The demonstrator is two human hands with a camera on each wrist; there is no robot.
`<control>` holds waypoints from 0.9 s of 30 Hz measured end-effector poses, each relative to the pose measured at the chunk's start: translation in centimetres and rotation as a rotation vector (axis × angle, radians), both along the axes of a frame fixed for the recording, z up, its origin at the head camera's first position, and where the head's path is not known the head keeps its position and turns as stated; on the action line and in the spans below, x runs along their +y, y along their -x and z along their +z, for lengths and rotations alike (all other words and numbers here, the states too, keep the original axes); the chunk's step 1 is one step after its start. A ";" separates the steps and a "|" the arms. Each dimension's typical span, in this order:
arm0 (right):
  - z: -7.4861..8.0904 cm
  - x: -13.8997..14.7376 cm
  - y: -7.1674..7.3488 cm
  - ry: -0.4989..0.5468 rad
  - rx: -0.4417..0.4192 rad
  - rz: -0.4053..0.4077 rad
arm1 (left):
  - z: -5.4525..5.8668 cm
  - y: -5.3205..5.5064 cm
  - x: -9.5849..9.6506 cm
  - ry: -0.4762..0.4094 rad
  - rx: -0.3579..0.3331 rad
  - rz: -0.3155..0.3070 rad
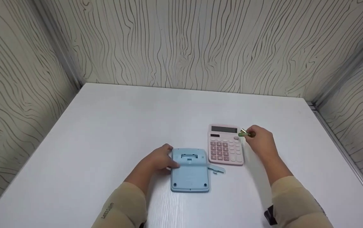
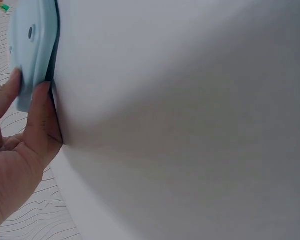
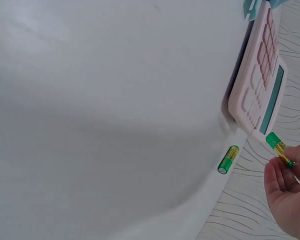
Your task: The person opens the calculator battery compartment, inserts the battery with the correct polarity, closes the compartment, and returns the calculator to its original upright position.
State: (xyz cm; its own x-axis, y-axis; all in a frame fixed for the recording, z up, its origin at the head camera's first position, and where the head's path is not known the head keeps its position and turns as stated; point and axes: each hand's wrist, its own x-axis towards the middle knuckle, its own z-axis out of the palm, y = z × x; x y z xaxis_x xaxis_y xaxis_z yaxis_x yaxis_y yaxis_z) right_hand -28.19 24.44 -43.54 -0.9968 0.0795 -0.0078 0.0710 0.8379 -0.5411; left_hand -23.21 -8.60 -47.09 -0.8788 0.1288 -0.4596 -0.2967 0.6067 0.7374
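A light blue calculator [image 1: 190,177] lies face down, its battery compartment [image 1: 189,156] uncovered. My left hand [image 1: 161,158] grips its left edge, thumb on the back; in the left wrist view the fingers [image 2: 38,117] hold the calculator's rim [image 2: 45,45]. My right hand [image 1: 261,139] is by the upper right corner of a pink calculator [image 1: 225,145]. Between thumb and fingers it pinches a green and gold battery [image 3: 279,146], seen in the right wrist view. A second battery [image 3: 228,160] lies on the table near that hand.
A loose light blue battery cover [image 1: 216,168] lies between the two calculators, just right of the blue one. The white table [image 1: 130,110] is bounded by wood-patterned panels [image 1: 181,44] at the back and sides.
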 end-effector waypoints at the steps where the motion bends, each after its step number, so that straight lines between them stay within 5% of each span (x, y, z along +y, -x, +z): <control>1: 0.2 -0.3 -0.1 0.016 0.004 0.007 | 0.0 0.0 0.0 0.004 0.001 -0.003; 15: 1.3 -4.7 -1.3 0.186 0.002 0.088 | -0.1 0.1 0.1 0.006 -0.006 0.003; 27: 0.0 -8.6 -2.9 0.231 -0.025 0.212 | 0.2 -0.1 0.2 0.001 -0.006 0.013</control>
State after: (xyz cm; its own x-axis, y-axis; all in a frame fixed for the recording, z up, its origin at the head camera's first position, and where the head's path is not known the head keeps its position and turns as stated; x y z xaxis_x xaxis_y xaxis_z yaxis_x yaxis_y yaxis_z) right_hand -25.33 15.79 -43.55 -0.9903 -0.1366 -0.0263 -0.0761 0.6907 -0.7191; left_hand -23.14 -8.43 -46.94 -0.8776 0.1174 -0.4649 -0.3087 0.6034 0.7353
